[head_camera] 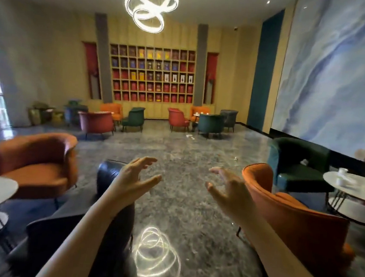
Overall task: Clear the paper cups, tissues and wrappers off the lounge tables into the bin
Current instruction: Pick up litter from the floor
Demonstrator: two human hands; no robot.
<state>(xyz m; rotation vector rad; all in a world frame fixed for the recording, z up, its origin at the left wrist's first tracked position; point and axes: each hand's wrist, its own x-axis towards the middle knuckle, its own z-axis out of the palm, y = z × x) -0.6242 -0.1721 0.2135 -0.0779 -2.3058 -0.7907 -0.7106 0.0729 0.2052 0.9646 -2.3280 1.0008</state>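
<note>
Head view: left hand (134, 178) and right hand (228, 188) are hovering mid-frame, fingers loosely spread and carrying nothing, probably free for pickup. Paper cups (340, 182) are standing on the round table (354, 195) at right edge, beyond the orange chair (292, 214). No bin is showing.

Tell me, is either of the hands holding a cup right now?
No, the left hand and right hand are both open and empty, while white cups sit on the round table at right.
</note>
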